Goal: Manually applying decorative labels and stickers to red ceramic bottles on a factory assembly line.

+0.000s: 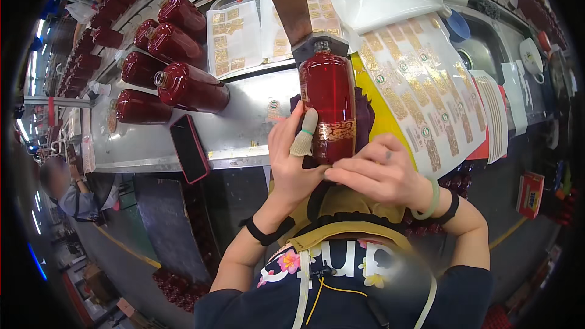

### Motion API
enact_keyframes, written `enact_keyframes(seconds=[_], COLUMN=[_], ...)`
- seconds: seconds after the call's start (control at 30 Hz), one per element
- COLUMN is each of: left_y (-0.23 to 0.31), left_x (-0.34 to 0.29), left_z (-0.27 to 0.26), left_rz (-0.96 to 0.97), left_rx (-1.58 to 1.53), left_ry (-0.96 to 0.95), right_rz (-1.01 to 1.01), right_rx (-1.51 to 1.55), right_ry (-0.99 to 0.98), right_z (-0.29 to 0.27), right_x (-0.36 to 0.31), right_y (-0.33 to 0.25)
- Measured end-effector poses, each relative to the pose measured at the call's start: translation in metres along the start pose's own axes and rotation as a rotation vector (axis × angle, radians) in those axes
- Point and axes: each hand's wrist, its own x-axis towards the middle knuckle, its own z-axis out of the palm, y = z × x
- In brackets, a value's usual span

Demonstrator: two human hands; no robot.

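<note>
Both my hands on the red bottle (327, 106), held upright over the steel bench (244, 128) — left hand (292, 158) wraps its side, sleeved finger on the gold label band (337, 130); right hand (381, 173) pinches the base. Risk, I'd say: glossy glass slips, or band goes on crooked if my thumb drags. Phone (189, 148) near the bench edge.

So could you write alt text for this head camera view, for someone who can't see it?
Two bare hands, left hand and right hand, hold an upright glossy red glass bottle with a gold band. More red bottles lie on the metal workbench, beside sheets of gold labels and a dark phone.
</note>
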Motion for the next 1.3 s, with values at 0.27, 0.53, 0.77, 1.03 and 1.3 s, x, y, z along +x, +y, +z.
enact_keyframes(seconds=[0.27,0.53,0.77,1.03,1.3], left_y=[0.002,0.001,-0.007,0.015,0.018], left_x=[-0.016,-0.026,-0.036,-0.004,0.006], left_z=[0.007,0.011,0.003,0.006,0.015], left_rz=[0.202,0.065,0.282,0.083,0.135], left_rx=[0.274,0.172,0.240,0.381,0.295], left_ry=[0.038,0.191,0.080,-0.048,-0.051], right_rz=[0.324,0.251,0.231,0.348,0.437], right_rx=[-0.100,-0.085,0.008,-0.161,-0.062], right_ry=[0.292,0.211,0.113,0.354,0.425], right_z=[-0.028,-0.009,-0.022,-0.023,0.001], right_x=[0.004,0.002,-0.003,0.003,0.003], right_y=[0.025,0.018,0.019,0.029,0.032])
